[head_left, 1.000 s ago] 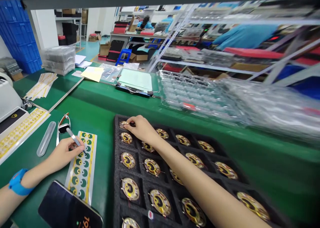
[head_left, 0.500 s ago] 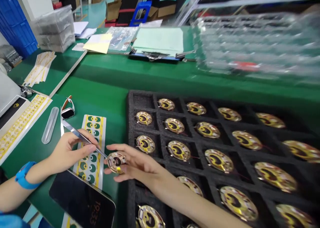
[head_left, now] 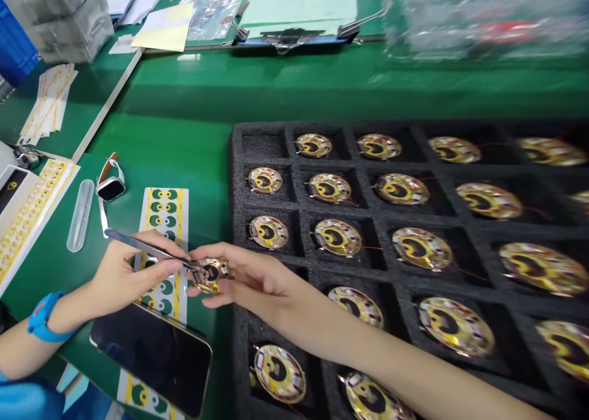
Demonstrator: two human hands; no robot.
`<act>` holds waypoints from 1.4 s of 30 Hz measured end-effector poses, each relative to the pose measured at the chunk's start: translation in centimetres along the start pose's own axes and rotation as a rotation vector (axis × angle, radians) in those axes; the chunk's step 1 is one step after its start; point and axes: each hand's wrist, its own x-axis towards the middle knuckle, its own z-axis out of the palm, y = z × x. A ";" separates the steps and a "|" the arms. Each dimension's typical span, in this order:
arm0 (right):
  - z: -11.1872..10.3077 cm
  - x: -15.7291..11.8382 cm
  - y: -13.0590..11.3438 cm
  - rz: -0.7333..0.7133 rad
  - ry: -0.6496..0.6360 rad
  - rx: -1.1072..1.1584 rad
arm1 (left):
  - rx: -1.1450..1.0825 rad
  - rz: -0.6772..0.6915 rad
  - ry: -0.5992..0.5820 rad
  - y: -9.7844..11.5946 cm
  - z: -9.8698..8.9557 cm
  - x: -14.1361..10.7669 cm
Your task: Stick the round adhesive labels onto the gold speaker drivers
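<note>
My left hand [head_left: 131, 276], a blue band on its wrist, pinches a pair of metal tweezers [head_left: 145, 245]. Their tips reach the upper left part of a round gold-coloured electronic disc [head_left: 212, 275]; whether they grip anything there is too small to tell. The fingers of my right hand [head_left: 251, 279] hold that disc by its edge, tilted, just left of a black foam tray [head_left: 235, 223]. Below my left hand lies a sticker sheet [head_left: 159, 214] with green and yellow shapes, partly covered by a dark phone [head_left: 151, 355].
Similar discs sit in the tray's compartments under and beyond my right forearm. A smartwatch [head_left: 111, 188], a clear plastic case [head_left: 80, 215] and another sticker sheet [head_left: 39, 208] lie to the left. A clipboard [head_left: 294, 36] and clear plastic trays [head_left: 483, 18] stand at the back.
The view has tipped downward. The tweezers' tips have come further over the disc, and my hands are closer together. The clock on the phone's screen has gone dark.
</note>
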 end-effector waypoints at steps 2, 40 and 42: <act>0.0 0.0 -0.1 -0.005 0.002 -0.030 | -0.003 0.007 -0.004 0.0 -0.1 -0.1; -2.3 5.4 -2.5 -0.163 0.325 -0.418 | -0.158 -0.236 0.326 -4.1 -3.3 3.6; -3.0 7.7 -2.7 -0.179 0.327 -0.429 | -0.165 -0.236 0.305 -4.8 -3.2 3.8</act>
